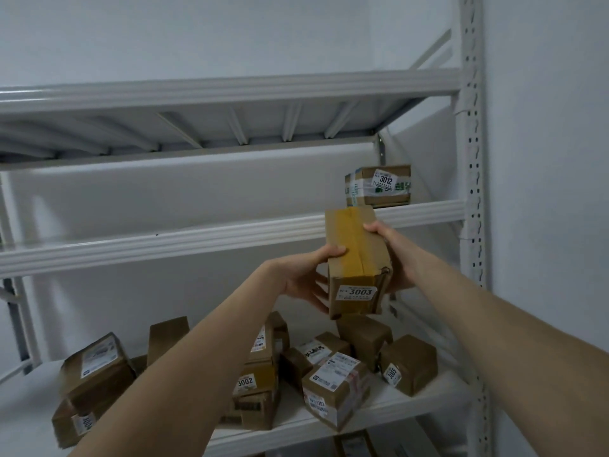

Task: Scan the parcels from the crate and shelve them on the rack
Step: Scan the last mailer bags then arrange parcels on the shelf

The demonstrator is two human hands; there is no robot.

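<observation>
1. Parcel 3003 (357,262): small oblong cardboard box, brown tape along its top seam, white label "3003" on the near end. Held in the air in front of the rack, level with the front beam of the middle shelf (197,240), touching no shelf
2. Handling, judged: rigid carton with slightly crushed corners, probably light, since it is carried at arm's length. The bare card gives good friction and the tape strip is smoother. Best held by the two long sides, leaving the labelled end facing out
3. Left hand (306,278): grips the box's left side, thumb laid on the top face, fingers curled beneath and along the near lower edge
4. Right hand (392,255): grips the right side, thumb on the top edge. The fingers are hidden behind the box, so how they lie cannot be told
5. Parcel 3012 (379,186): stands on the middle shelf at its right end, just beyond the held box, label outward. The rest of that shelf shows bare board
6. Lower shelf (425,402): a loose heap of cartons, among them parcel 3002 (253,380) and parcel 3005 (408,364), several tilted or leaning on each other
7. Rack upright (473,192): white perforated post at right, against the wall
8. Crate: not in view
</observation>
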